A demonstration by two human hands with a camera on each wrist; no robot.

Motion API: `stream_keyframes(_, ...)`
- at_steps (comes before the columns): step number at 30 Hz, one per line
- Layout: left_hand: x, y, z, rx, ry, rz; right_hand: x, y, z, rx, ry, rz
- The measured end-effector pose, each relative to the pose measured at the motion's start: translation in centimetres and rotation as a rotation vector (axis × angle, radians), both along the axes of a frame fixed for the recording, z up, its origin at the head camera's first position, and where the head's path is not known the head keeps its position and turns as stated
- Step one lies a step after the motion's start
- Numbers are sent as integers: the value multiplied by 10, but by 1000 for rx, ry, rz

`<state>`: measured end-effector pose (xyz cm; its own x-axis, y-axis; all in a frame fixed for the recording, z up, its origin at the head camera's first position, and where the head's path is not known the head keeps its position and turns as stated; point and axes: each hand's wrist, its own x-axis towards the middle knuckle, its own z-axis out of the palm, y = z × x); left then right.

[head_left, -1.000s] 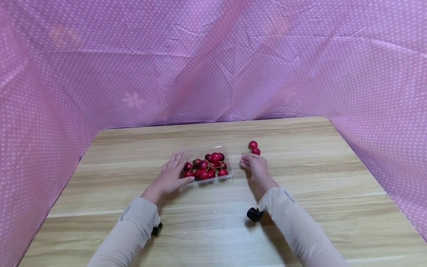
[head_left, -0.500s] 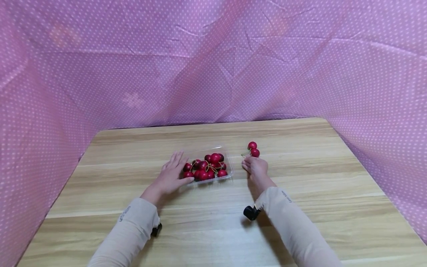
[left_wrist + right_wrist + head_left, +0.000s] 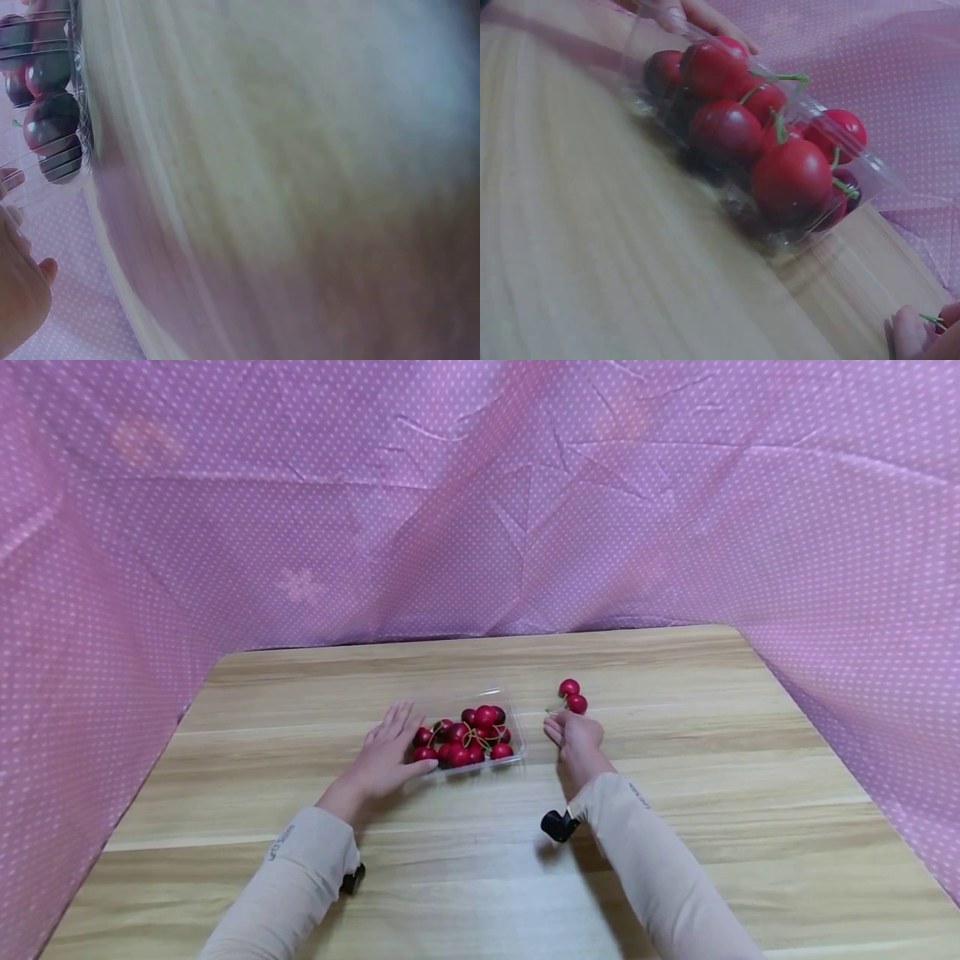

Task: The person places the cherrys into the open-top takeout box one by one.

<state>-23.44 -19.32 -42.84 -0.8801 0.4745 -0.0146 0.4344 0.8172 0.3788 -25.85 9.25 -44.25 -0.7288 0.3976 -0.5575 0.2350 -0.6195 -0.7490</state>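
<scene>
A clear plastic box point(image 3: 517, 745) full of red and dark cherries point(image 3: 457, 732) sits mid-table. My left hand point(image 3: 386, 757) rests at its left end, fingers extended, thumb along the near side; the left wrist view shows part of that hand point(image 3: 22, 300) beside the box wall. To the right of the box, two joined cherries point(image 3: 573, 695) lie on the wood with green stems. My right hand point(image 3: 576, 735) is just in front of them, its fingertips close to the stems. In the right wrist view a green stem point(image 3: 932, 320) shows between finger and thumb, which appear apart.
The wooden table point(image 3: 450, 893) has its back edge against a pink dotted cloth point(image 3: 480, 527) that also hangs at both sides. Black wrist cameras stick out from both sleeves, the right one point(image 3: 558, 825) low over the table.
My right hand has drawn back slightly toward me, so more of the stems shows. The right forearm has shifted a little left. My left hand, the box and the cherries stay put.
</scene>
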Motion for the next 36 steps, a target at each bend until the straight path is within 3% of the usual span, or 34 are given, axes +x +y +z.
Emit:
stream_keyframes(17, -2, -1, -1, 7, 15, -11, -11, 4, 2, 18, -100, -15)
stream_keyframes(36, -2, -2, -1, 24, 27, -12, -1, 5, 3, 107, -29, 89)
